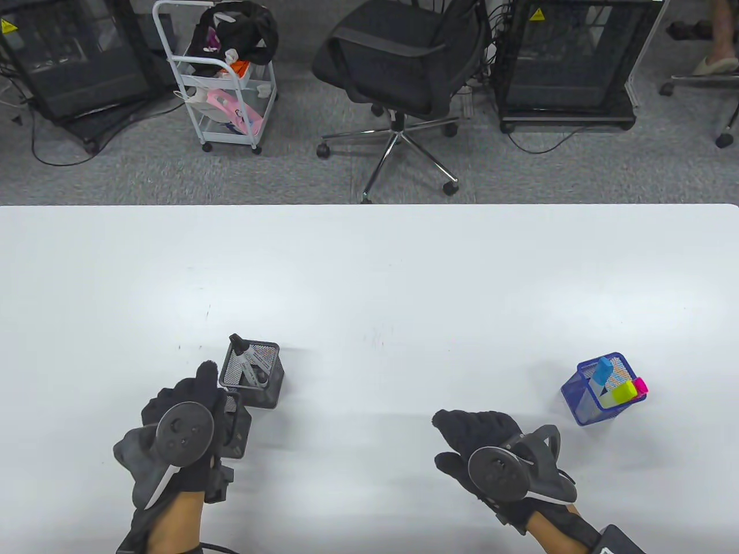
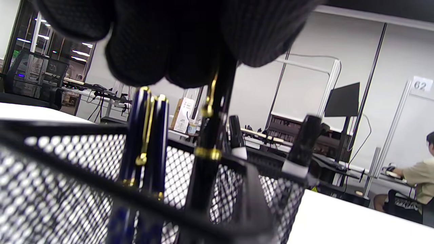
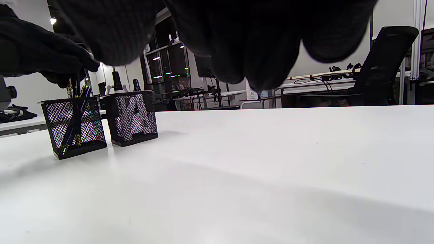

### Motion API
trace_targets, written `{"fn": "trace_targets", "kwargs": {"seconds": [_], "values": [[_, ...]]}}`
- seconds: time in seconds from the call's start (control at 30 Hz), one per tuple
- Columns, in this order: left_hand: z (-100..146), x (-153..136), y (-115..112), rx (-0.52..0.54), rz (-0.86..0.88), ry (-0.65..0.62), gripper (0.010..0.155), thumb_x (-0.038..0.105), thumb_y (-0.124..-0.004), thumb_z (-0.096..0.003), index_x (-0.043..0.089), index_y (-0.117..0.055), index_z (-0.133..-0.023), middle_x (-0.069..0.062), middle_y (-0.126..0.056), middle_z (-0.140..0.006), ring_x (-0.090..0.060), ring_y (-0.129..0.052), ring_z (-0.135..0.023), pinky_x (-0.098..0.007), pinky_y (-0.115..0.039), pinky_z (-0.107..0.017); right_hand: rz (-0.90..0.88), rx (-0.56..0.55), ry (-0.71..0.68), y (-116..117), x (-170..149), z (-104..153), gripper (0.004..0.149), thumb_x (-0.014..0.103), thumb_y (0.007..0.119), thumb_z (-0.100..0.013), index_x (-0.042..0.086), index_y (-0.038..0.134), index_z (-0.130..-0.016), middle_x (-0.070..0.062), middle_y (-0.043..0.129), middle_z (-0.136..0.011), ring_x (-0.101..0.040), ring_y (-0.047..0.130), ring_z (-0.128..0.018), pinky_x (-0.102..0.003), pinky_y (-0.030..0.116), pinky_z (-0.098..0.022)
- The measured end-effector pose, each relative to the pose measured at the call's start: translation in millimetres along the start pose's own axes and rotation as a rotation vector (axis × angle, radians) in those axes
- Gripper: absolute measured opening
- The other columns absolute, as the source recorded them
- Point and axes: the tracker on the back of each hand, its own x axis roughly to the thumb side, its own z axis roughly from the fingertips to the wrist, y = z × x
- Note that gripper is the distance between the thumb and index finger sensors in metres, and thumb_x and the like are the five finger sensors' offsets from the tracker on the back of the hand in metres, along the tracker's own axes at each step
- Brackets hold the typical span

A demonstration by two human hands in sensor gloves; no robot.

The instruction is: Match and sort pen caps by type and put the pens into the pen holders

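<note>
The left hand (image 1: 173, 427) pinches the top of a black, gold-trimmed pen (image 2: 210, 142), which stands nearly upright inside the near black mesh holder (image 1: 238, 426), directly below the fingertips. The right hand (image 1: 491, 447) hovers at three o'clock, well apart, fingers loosely curled and empty

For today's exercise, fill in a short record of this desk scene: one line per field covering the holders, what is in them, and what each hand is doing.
surface: white table
near black mesh holder: dark blue pens with gold trim
far black mesh holder: black-capped markers
blue mesh holder: highlighters, blue, yellow and pink caps
left hand: over the near black holder, fingers gripping a black pen with gold bands that stands in it
right hand: above bare table, holding nothing
loose pens or caps on table: none visible
</note>
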Motion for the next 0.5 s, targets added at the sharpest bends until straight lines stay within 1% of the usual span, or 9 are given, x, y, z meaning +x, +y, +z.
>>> {"fn": "trace_targets", "kwargs": {"seconds": [0.07, 0.13, 0.23, 0.27, 0.3, 0.4, 0.47, 0.5], "values": [[0, 2, -3, -0.009, -0.03, 0.004, 0.052, 0.031, -0.081, -0.0494, 0.013, -0.081, -0.098, -0.02, -0.095, -0.082, -0.036, -0.098, -0.061, -0.072, -0.066, -0.06, 0.003, 0.003, 0.002, 0, 0, 0, 0.068, 0.05, 0.083, -0.039, 0.014, 0.069, -0.095, -0.017, 0.087, -0.088, -0.037, 0.097, -0.073, -0.057, 0.079, -0.058], [1, 5, -3, 0.005, -0.059, -0.007, 0.054, 0.033, -0.081, -0.0492, 0.014, -0.079, -0.1, -0.022, -0.09, -0.087, -0.038, -0.095, -0.065, -0.072, -0.066, -0.06, 0.006, 0.002, 0.002, 0, 0, 0, 0.068, 0.051, 0.083, -0.039, 0.014, 0.069, -0.095, -0.017, 0.087, -0.088, -0.037, 0.097, -0.073, -0.057, 0.079, -0.058], [6, 14, 7, 0.051, -0.07, -0.02, 0.058, 0.037, -0.08, -0.0493, 0.017, -0.074, -0.103, -0.024, -0.082, -0.094, -0.041, -0.088, -0.072, -0.072, -0.064, -0.061, 0.002, -0.015, 0.003, -2, -1, 0, 0.068, 0.051, 0.082, -0.04, 0.014, 0.069, -0.095, -0.017, 0.087, -0.089, -0.037, 0.096, -0.073, -0.057, 0.079, -0.058], [8, 21, 11, 0.068, -0.066, -0.048, 0.059, 0.038, -0.079, -0.0493, 0.017, -0.073, -0.104, -0.025, -0.08, -0.096, -0.042, -0.087, -0.074, -0.072, -0.063, -0.061, -0.004, -0.025, 0.003, -3, -1, 0, 0.068, 0.051, 0.082, -0.04, 0.014, 0.069, -0.095, -0.017, 0.087, -0.089, -0.037, 0.096, -0.073, -0.057, 0.079, -0.058], [11, 26, 15, 0.079, -0.064, -0.078, 0.06, 0.039, -0.079, -0.0491, 0.017, -0.072, -0.104, -0.024, -0.08, -0.097, -0.042, -0.087, -0.075, -0.072, -0.064, -0.061, -0.006, -0.031, 0.005, -4, -2, 0, 0.068, 0.051, 0.082, -0.04, 0.014, 0.069, -0.095, -0.017, 0.087, -0.089, -0.037, 0.096, -0.073, -0.057, 0.079, -0.058], [23, 53, 20, 0.091, -0.014, -0.233, 0.063, 0.044, -0.079, -0.0485, 0.018, -0.07, -0.105, -0.023, -0.079, -0.099, -0.042, -0.087, -0.078, -0.071, -0.065, -0.061, -0.032, -0.057, -0.001, -6, -3, 1, 0.067, 0.051, 0.082, -0.041, 0.015, 0.069, -0.095, -0.017, 0.087, -0.089, -0.037, 0.096, -0.074, -0.056, 0.08, -0.058], [32, 76, 14, 0.054, 0.059, -0.378, 0.065, 0.046, -0.079, -0.0478, 0.018, -0.07, -0.105, -0.022, -0.08, -0.099, -0.042, -0.088, -0.078, -0.071, -0.066, -0.061, -0.059, -0.073, 0.004, -8, -3, 1, 0.067, 0.052, 0.082, -0.041, 0.015, 0.07, -0.095, -0.017, 0.087, -0.089, -0.037, 0.096, -0.074, -0.056, 0.08, -0.057], [38, 92, 7, 0.026, 0.102, -0.446, 0.066, 0.047, -0.079, -0.0475, 0.017, -0.069, -0.105, -0.022, -0.08, -0.099, -0.042, -0.088, -0.079, -0.071, -0.066, -0.061, -0.065, -0.08, 0.005, -8, -4, 2, 0.067, 0.052, 0.082, -0.041, 0.015, 0.07, -0.095, -0.017, 0.087, -0.088, -0.037, 0.096, -0.074, -0.056, 0.08, -0.057]]}}
